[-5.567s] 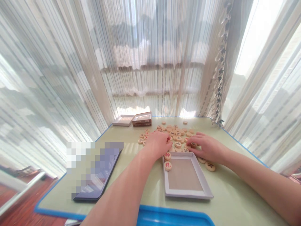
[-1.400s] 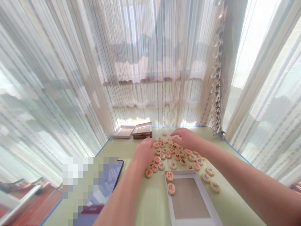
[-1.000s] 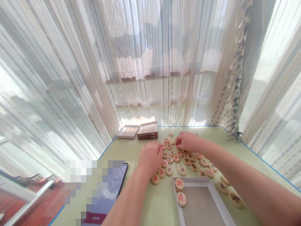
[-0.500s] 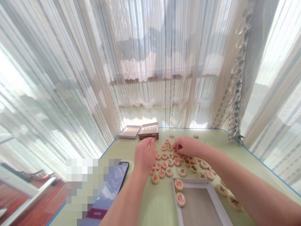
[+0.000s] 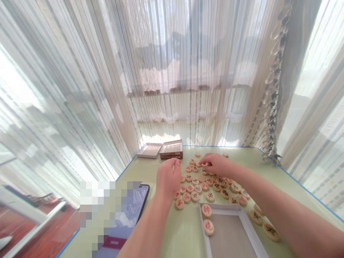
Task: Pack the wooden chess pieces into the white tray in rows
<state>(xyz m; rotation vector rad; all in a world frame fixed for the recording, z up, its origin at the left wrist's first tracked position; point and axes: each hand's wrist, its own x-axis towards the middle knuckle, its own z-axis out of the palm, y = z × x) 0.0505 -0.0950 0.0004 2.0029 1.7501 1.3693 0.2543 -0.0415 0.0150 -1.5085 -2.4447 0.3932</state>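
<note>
Several round wooden chess pieces (image 5: 204, 186) with red or black characters lie scattered on a pale green table (image 5: 268, 161). My left hand (image 5: 168, 178) hovers at the left edge of the pile, fingers curled with thumb and fingertips pinched together; what they hold is hidden. My right hand (image 5: 216, 164) rests on the far pieces, its fingers pinching one small piece. A shallow white tray (image 5: 248, 229) stands near me with two red-marked pieces (image 5: 206, 218) along its left side.
A phone (image 5: 126, 222) lies on the table's left, partly blurred out. A white box lid (image 5: 149, 150) and a brown box (image 5: 171, 149) sit at the far edge. Sheer curtains (image 5: 172, 71) surround the table; blue trim (image 5: 309, 191) marks its edges.
My left hand rose from the pile's left side with fingers pinched. My right hand drew in and closed on a far piece. The camera shifted slightly.
</note>
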